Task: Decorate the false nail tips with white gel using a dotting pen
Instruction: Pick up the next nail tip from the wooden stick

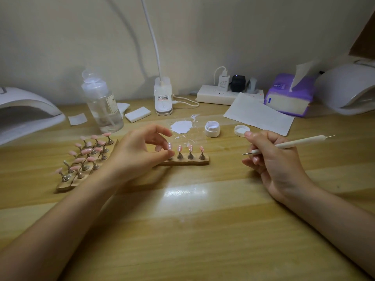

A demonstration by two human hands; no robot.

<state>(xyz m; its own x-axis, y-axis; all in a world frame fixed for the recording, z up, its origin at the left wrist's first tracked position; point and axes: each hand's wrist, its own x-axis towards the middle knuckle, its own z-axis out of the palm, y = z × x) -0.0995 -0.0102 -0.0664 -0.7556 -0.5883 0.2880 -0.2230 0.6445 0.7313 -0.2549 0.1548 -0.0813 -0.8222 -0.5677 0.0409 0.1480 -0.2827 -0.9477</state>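
Setting: wooden bench against a pale wall, lamp glare shining off the boards.
Dotting pen: the dotting pen lies almost level across the right hand, long axis running left to right, far metal tip aimed right and slightly up, near tip poking out left past the fingers.
Right hand: the right hand sits palm-side up with the wrist low on the bench, fingers curled round the pen, thumb on top.
Nail tips: four pink nail tips stand upright on a strip holder, each with white dots, the row running left to right at centre.
Left hand: the left hand reaches in from the lower left, fingers bent, fingertips pinching the leftmost tip in that row.
Gel: open white gel jar beyond the row, its lid just beside it, a white blob smeared on the bench to the left.
Spare stock: more pink tips on stands crowd the left, row slanting away.
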